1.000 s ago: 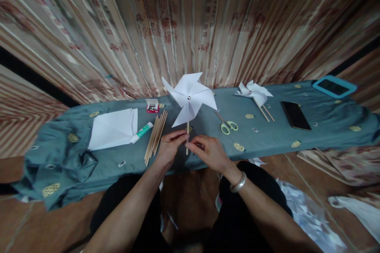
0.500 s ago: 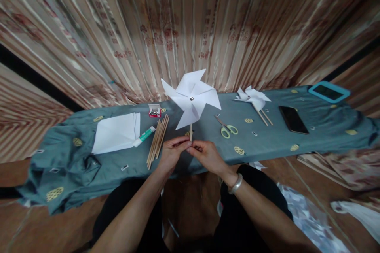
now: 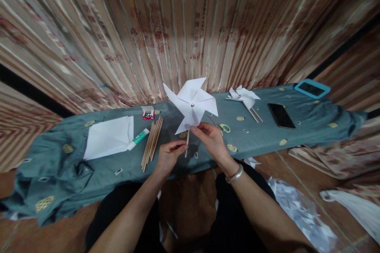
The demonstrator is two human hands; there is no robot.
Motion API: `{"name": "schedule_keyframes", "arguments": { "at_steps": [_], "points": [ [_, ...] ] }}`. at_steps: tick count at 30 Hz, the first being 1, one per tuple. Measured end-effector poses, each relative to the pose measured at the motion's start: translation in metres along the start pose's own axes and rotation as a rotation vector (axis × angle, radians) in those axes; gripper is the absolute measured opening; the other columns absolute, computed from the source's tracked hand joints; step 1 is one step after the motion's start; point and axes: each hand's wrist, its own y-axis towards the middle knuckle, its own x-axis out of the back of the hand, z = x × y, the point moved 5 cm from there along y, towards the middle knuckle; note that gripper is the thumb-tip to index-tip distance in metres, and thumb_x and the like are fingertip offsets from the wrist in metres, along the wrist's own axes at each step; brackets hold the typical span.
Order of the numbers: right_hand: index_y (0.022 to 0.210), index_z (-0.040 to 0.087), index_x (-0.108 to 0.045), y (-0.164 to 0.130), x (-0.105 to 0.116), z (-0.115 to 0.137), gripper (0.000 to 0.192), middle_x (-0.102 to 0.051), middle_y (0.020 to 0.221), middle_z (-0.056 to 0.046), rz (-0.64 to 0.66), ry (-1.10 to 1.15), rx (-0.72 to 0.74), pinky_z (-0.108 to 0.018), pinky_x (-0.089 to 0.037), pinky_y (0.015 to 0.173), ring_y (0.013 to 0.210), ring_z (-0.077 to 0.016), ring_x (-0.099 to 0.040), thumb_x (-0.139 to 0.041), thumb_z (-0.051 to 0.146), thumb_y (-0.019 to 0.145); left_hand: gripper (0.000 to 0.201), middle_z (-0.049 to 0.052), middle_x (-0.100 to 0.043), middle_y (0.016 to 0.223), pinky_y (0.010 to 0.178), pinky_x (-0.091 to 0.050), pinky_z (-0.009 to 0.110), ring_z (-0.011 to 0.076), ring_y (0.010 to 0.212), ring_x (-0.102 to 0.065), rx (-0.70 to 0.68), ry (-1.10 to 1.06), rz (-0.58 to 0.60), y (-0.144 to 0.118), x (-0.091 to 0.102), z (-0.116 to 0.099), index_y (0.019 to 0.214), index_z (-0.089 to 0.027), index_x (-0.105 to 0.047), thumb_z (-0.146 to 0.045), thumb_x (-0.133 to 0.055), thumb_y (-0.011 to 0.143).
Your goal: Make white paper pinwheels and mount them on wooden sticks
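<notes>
A white paper pinwheel (image 3: 192, 104) with a silver pin at its centre stands upright before me on a thin wooden stick (image 3: 187, 140). My left hand (image 3: 170, 156) pinches that stick low down, between thumb and fingers. Higher up, my right hand (image 3: 211, 139) has its fingertips closed at the pinwheel's lower blade, near the top of the stick. Partly behind my right hand lie scissors (image 3: 225, 128) with light green handles. To the left of my left hand is a bundle of wooden sticks (image 3: 152, 142).
On the green cloth (image 3: 113, 182) lie white paper sheets (image 3: 108, 136), a glue stick (image 3: 139, 139), a small red box of pins (image 3: 147, 114), more pinwheels (image 3: 245, 97), a black phone (image 3: 281, 116) and a blue-framed device (image 3: 312, 88). A plastic bag of paper scraps (image 3: 299, 209) rests on the floor.
My right hand has moved up from the stick to the pinwheel's lower blade, apart from my left hand. The left still grips the stick. The view has shifted slightly.
</notes>
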Motion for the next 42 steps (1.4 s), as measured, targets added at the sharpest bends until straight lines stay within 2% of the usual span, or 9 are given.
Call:
{"name": "schedule_keyframes", "arguments": {
  "at_steps": [6, 14, 19, 22, 28, 36, 42],
  "points": [
    [0.063, 0.021, -0.07, 0.002, 0.003, -0.003, 0.031, -0.068, 0.065, 0.001, -0.043, 0.102, -0.054, -0.026, -0.046, 0.063, 0.063, -0.0129, -0.058, -0.086, 0.047, 0.055, 0.022, 0.002, -0.073, 0.069, 0.063, -0.049, 0.026, 0.0142, 0.063, -0.062, -0.009, 0.002, -0.009, 0.0, -0.001, 0.0, 0.068, -0.02, -0.078, -0.033, -0.084, 0.051],
    [0.069, 0.021, -0.073, 0.007, 0.015, -0.006, 0.028, -0.073, 0.073, 0.001, -0.064, 0.124, -0.056, -0.027, -0.048, 0.065, 0.067, -0.0143, -0.061, -0.086, 0.041, 0.054, 0.02, 0.002, -0.073, 0.07, 0.059, -0.046, 0.024, 0.0128, 0.06, -0.059, -0.038, 0.053, 0.016, 0.0, 0.002, -0.001, 0.071, -0.02, -0.079, -0.033, -0.082, 0.056],
    [0.066, 0.022, -0.072, 0.011, 0.029, -0.001, 0.021, -0.072, 0.072, 0.001, -0.096, 0.078, -0.003, -0.028, -0.048, 0.065, 0.066, -0.0143, -0.061, -0.082, 0.038, 0.058, 0.016, 0.001, -0.072, 0.068, 0.058, -0.044, 0.023, 0.0122, 0.06, -0.058, -0.083, 0.101, 0.038, 0.0, 0.005, -0.002, 0.07, -0.021, -0.079, -0.031, -0.08, 0.059],
    [0.067, 0.022, -0.073, 0.014, 0.039, -0.001, 0.019, -0.074, 0.078, 0.0, -0.112, 0.04, 0.009, -0.028, -0.049, 0.068, 0.069, -0.0151, -0.063, -0.08, 0.038, 0.061, 0.015, 0.002, -0.072, 0.069, 0.056, -0.044, 0.023, 0.0127, 0.06, -0.058, -0.1, 0.135, 0.065, 0.0, 0.007, -0.001, 0.072, -0.021, -0.079, -0.031, -0.079, 0.061],
    [0.07, 0.022, -0.074, 0.021, 0.057, -0.002, 0.018, -0.076, 0.082, -0.001, -0.2, -0.023, 0.042, -0.029, -0.048, 0.072, 0.073, -0.0162, -0.064, -0.079, 0.037, 0.062, 0.013, 0.001, -0.071, 0.068, 0.055, -0.043, 0.022, 0.0117, 0.058, -0.057, -0.121, 0.171, 0.104, -0.001, 0.008, 0.003, 0.073, -0.022, -0.079, -0.029, -0.078, 0.062],
    [0.078, 0.02, -0.075, 0.029, 0.071, -0.004, 0.024, -0.074, 0.076, -0.002, -0.263, -0.105, 0.083, -0.029, -0.047, 0.068, 0.07, -0.0163, -0.061, -0.077, 0.039, 0.064, 0.012, 0.002, -0.071, 0.068, 0.06, -0.046, 0.024, 0.0139, 0.063, -0.061, -0.142, 0.235, 0.152, -0.004, 0.008, 0.005, 0.073, -0.022, -0.08, -0.029, -0.077, 0.063],
    [0.076, 0.019, -0.075, 0.034, 0.076, 0.002, 0.02, -0.075, 0.089, -0.003, -0.263, -0.096, 0.105, -0.029, -0.047, 0.07, 0.071, -0.0152, -0.061, -0.077, 0.034, 0.063, 0.013, 0.002, -0.069, 0.066, 0.059, -0.045, 0.023, 0.0132, 0.06, -0.059, -0.124, 0.21, 0.181, -0.009, 0.003, 0.008, 0.073, -0.022, -0.08, -0.03, -0.076, 0.064]
  ]
}}
